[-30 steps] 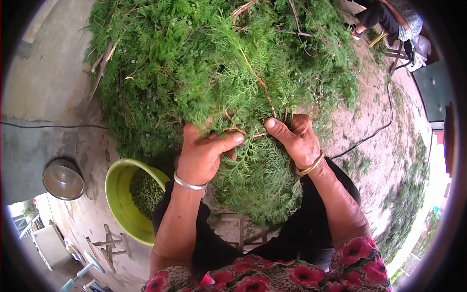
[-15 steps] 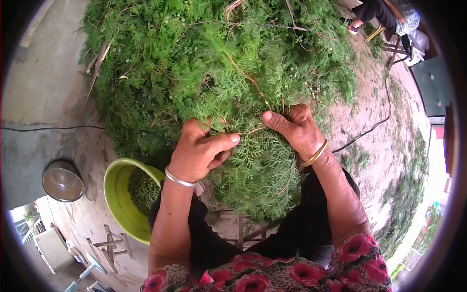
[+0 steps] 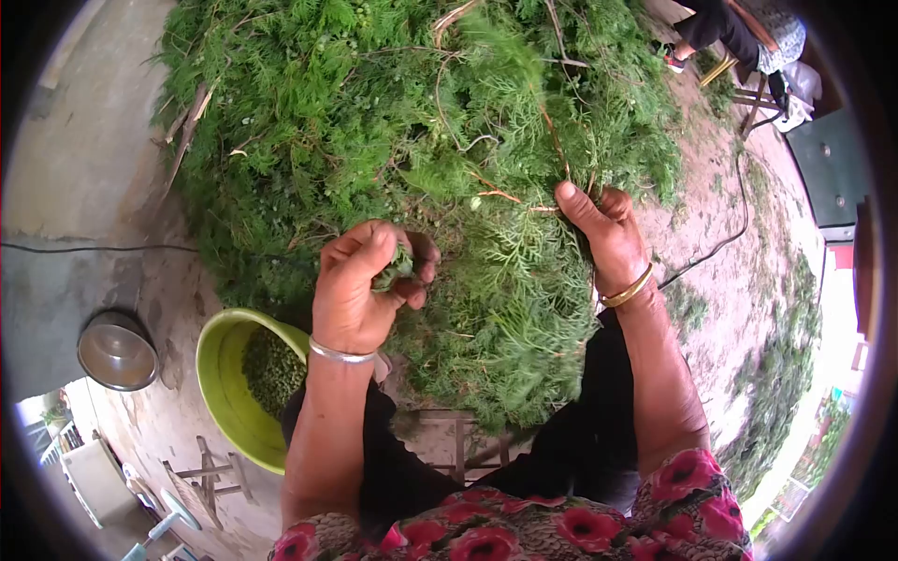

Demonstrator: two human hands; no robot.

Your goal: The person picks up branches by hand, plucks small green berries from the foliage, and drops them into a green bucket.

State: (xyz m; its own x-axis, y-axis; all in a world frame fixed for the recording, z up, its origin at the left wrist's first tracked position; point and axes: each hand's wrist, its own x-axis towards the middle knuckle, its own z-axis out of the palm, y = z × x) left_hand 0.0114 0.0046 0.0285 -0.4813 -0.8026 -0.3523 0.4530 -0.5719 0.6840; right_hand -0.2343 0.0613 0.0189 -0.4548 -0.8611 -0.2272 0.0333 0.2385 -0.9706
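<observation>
My left hand point(image 3: 360, 290), with a silver bangle at the wrist, is curled around a small bunch of green pieces point(image 3: 393, 268) in its palm. My right hand point(image 3: 608, 234), wearing a gold bangle, pinches the brown stem of a leafy evergreen branch point(image 3: 524, 252) between thumb and fingers. That branch spreads up and down between my hands, over my lap. Behind it lies a large heap of green cut branches point(image 3: 290, 112). The yellow-green bucket point(image 3: 217, 383), partly filled with small green pieces point(image 3: 271, 369), is at the lower left of my left hand.
A metal bowl point(image 3: 117, 351) lies on the ground at the left, near a black cable point(image 3: 94, 249). Small wooden stools point(image 3: 210, 477) stand lower left. Another person point(image 3: 730, 35) sits at the upper right. Scattered greenery point(image 3: 781, 383) covers the ground at right.
My left hand has moved left, away from the stem, and turned up with green pieces in it. My right hand has shifted right and slightly up with the branch.
</observation>
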